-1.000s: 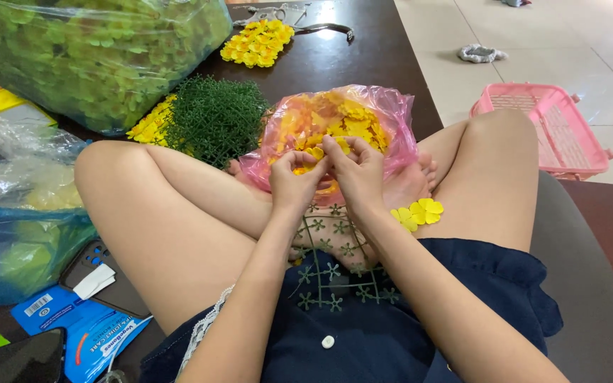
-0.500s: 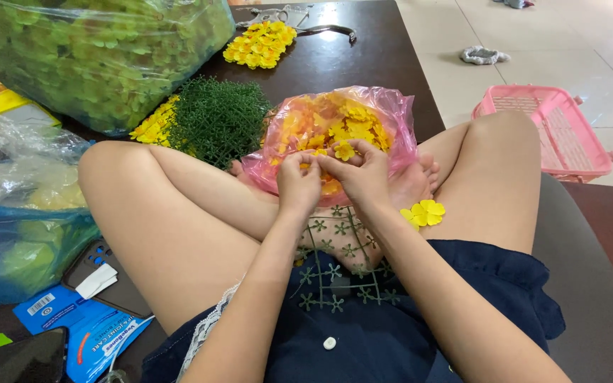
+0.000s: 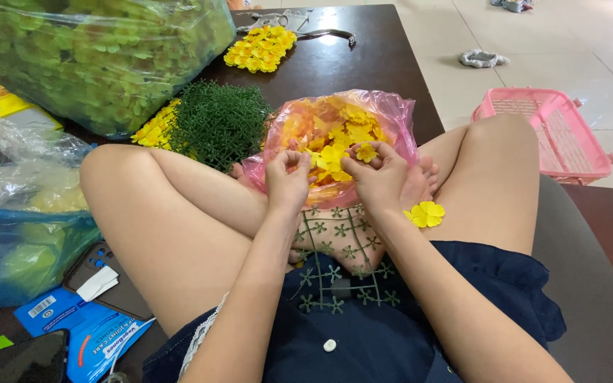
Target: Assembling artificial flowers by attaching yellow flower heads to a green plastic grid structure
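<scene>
I sit cross-legged with a pink plastic bag [image 3: 391, 113] of yellow artificial flowers in front of my feet. My left hand [image 3: 286, 179] is curled at the bag's near edge, fingertips pinched; what they hold is hidden. My right hand [image 3: 376, 174] pinches a small yellow flower [image 3: 367, 151] at the bag's mouth. A green plastic grid mat [image 3: 335, 248] lies on my lap beneath both wrists. A loose yellow flower [image 3: 426, 213] rests on my right leg.
A dark green grass mat [image 3: 220, 122] and yellow flowers [image 3: 152, 129] lie left of the bag. A big clear bag of green flowers [image 3: 101, 57] fills the upper left. More yellow flowers [image 3: 260, 48] and pliers [image 3: 328, 33] lie farther back. A pink basket [image 3: 544, 131] stands on the floor, right.
Both hands have drawn slightly back from the bag's contents toward its near edge. The right hand now shows a yellow flower pinched in its fingers.
</scene>
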